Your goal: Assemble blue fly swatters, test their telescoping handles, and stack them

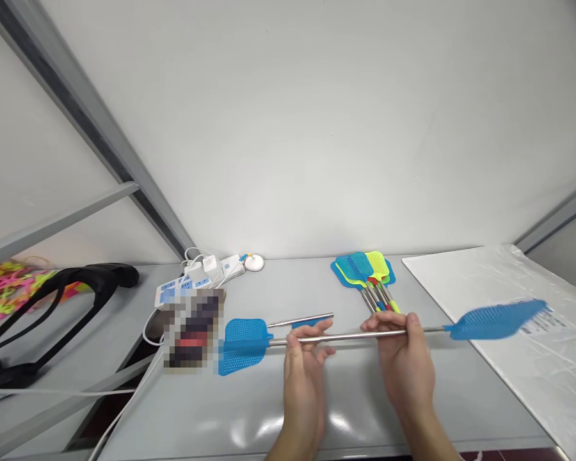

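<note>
left hand (306,368) and right hand (407,362) hold a blue flyswatter (350,336). swatter pile (365,267) lies at twelve o'clock, power strip (185,288) at ten, white panel (461,282) at three. the held handle (247,347) partly hides another swatter (244,330) at nine; a pixelated object (194,330) is unreadable.

Flat grey shelf top (192,410) is looking smooth, throwing glossy highlights. Above it, long thin silver metal rod (350,336) is gleaming, its blue plastic head (494,321) showing fine texture. At shelf top's back, stacked blue and yellow plastic swatters (360,264) are showing perforated mesh. At shelf top's right, flat white package (480,288) is wearing creased, shiny plastic film. Behind shelf top, white wall (317,147) is looking matt.
</note>
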Motion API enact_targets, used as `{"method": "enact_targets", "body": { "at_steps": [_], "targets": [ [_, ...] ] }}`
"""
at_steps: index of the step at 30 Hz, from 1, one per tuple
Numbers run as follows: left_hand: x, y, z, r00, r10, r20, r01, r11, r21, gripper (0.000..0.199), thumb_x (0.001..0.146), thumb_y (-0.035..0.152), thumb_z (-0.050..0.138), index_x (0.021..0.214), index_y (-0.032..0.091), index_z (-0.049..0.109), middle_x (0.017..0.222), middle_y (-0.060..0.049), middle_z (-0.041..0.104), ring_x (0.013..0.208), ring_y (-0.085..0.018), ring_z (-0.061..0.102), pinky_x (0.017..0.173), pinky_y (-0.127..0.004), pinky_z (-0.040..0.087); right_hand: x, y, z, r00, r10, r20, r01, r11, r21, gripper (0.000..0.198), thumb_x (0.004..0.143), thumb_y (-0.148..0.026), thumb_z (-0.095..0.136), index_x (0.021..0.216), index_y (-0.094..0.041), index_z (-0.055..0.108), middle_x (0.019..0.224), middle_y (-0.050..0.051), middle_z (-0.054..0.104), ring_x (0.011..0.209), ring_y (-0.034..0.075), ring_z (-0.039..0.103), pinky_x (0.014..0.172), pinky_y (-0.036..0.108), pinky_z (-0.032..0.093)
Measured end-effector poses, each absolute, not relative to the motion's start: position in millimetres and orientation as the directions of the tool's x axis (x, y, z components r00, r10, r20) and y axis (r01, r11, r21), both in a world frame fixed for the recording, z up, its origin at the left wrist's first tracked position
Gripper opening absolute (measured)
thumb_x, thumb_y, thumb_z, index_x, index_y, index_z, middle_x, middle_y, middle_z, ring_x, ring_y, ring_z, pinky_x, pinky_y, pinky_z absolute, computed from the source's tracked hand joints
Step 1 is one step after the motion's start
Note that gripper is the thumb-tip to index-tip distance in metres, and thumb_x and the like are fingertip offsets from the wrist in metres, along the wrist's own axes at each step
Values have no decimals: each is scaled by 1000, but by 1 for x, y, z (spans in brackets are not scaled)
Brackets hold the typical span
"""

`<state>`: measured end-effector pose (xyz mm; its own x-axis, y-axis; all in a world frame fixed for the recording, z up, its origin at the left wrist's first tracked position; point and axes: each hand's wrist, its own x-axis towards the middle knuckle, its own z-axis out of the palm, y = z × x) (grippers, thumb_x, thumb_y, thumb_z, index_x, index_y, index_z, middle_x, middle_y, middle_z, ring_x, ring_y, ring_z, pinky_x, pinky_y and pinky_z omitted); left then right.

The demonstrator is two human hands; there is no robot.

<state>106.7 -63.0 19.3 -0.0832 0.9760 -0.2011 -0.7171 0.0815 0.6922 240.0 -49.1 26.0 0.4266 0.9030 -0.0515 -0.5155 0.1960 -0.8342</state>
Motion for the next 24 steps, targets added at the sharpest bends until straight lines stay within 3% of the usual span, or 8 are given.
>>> {"method": "enact_targets", "body": {
  "at_steps": [4, 6, 9, 13, 17, 19, 24],
  "targets": [
    [82, -63, 20, -54, 987, -152, -749, 60, 660, 40, 91, 54, 54, 114, 21, 63, 115, -14, 66, 97, -24, 62, 83, -38, 49, 280, -39, 18, 462, 877, -132, -552, 168, -817, 38, 89, -51, 54, 82, -18, 74, 65, 2, 63, 71, 16, 59, 80, 32, 46],
    [65, -59, 23, -146, 972, -186, -795, -3, 606, 35, 92, 53, 52, 109, 24, 64, 104, -10, 68, 90, -21, 63, 84, -38, 51, 291, -37, 15, 513, 847, -137, -542, 195, -817, 37, 88, -50, 56, 81, -18, 74, 65, 1, 62, 71, 15, 58, 77, 30, 47],
    [40, -53, 26, -196, 959, -203, -783, -28, 622, 26, 92, 44, 54, 90, 22, 66, 89, -6, 68, 88, -20, 64, 84, -40, 53, 294, -38, 15, 521, 843, -137, -539, 200, -819, 35, 87, -49, 58, 81, -18, 74, 66, 2, 62, 71, 15, 58, 74, 29, 47],
    [10, -51, 33, -42, 965, -260, -708, 156, 689, 27, 89, 39, 58, 76, 16, 67, 78, -8, 69, 82, -24, 67, 78, -43, 56, 287, -35, 22, 468, 876, -116, -572, 200, -795, 32, 87, -45, 58, 79, -19, 74, 65, 2, 61, 69, 16, 58, 74, 31, 48],
    [-8, -55, 43, 40, 927, -372, -613, 317, 723, 27, 83, 39, 63, 78, 13, 68, 82, -13, 74, 91, -33, 71, 84, -47, 55, 281, -29, 29, 485, 871, -77, -541, 230, -809, 31, 88, -43, 56, 79, -18, 74, 65, 3, 62, 69, 16, 59, 75, 31, 47],
    [-10, -57, 46, -2, 924, -382, -562, 315, 765, 26, 81, 39, 64, 81, 13, 68, 86, -14, 75, 97, -35, 70, 86, -45, 55, 275, -26, 33, 500, 864, -57, -525, 250, -814, 33, 89, -43, 54, 79, -19, 73, 65, 3, 64, 70, 17, 60, 77, 32, 47],
    [6, -59, 52, -217, 938, -271, -433, 156, 888, 28, 82, 42, 65, 81, 14, 67, 81, -12, 76, 88, -29, 73, 79, -35, 57, 241, -23, 40, 487, 873, -14, -489, 260, -832, 38, 91, -44, 50, 75, -19, 74, 68, 6, 68, 74, 19, 64, 83, 37, 48]
  ]
}}
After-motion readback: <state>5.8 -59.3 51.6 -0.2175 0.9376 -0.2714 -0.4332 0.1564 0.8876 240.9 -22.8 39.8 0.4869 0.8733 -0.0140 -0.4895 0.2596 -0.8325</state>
